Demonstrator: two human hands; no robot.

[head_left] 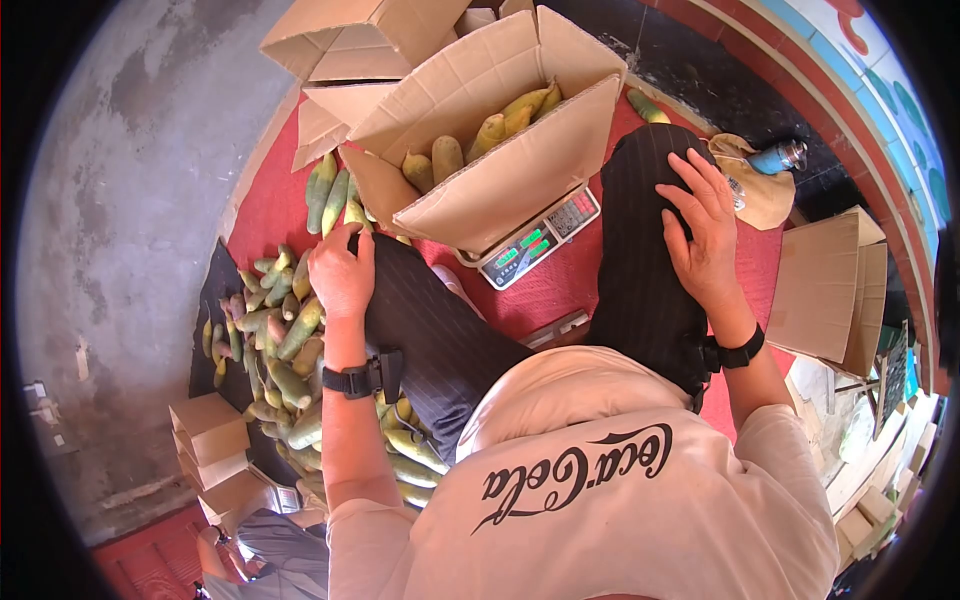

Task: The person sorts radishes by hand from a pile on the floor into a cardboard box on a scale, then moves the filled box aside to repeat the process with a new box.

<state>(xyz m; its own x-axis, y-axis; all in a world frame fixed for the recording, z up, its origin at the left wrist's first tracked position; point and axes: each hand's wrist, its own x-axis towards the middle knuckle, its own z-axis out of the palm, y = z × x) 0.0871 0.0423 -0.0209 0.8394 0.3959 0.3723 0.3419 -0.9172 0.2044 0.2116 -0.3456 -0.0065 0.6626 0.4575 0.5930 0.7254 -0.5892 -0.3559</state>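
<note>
My right hand [703, 230] lies on my right knee, fingers spread over the dark trouser leg and holding nothing. Beside my left knee is my left hand [343, 270], bent downward; most of its fingers are hidden, so its grip cannot be seen. Green-yellow cucumbers [322, 192] lie just beyond that hand, and a large pile of cucumbers [290, 385] spreads to its left. Between my knees and ahead, an open cardboard box [490, 190] holds several yellowish cucumbers [490, 135]. It rests on a digital scale [525, 250] with lit green digits.
More cardboard boxes [350, 40] stand behind the weighed one. At right are another carton [815, 285] and a blue-capped bottle [778, 157] on a tan bag. One cucumber [648, 106] lies past my right knee. Another person [265, 555] is at lower left near small cartons [210, 440].
</note>
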